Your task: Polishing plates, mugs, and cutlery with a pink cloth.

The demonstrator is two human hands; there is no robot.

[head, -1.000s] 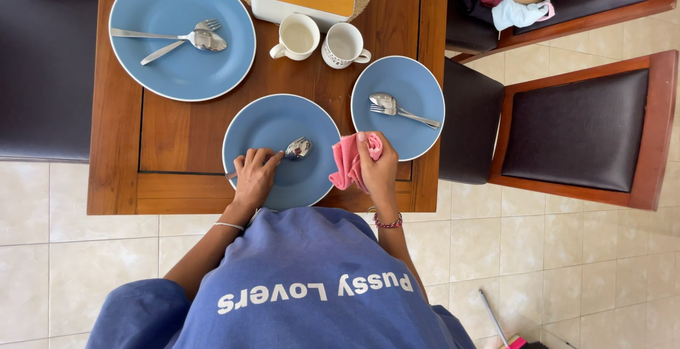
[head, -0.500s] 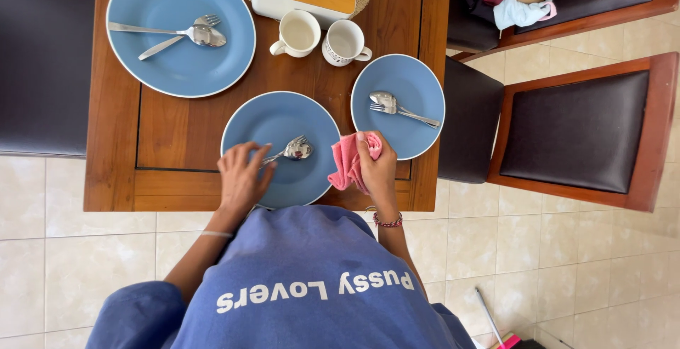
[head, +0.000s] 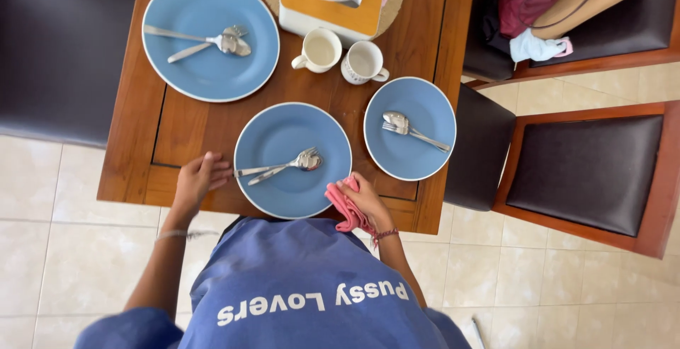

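So my left hand (head: 197,179) sits at lower centre-left, fingers loosely spread, tips on the handles of the spoon and fork (head: 283,166) lying across the middle plate (head: 283,126), nothing gripped yet. Right hand (head: 365,204) is closed round a pink cloth (head: 343,207) at the bench (head: 191,119) edge, touching the plate rim. Cutlery looks light, stiff and slippery; I reckon pinching both handles together is best. The plate's probably ceramic and breakable, so I'd grab its rim. Cloth is soft.
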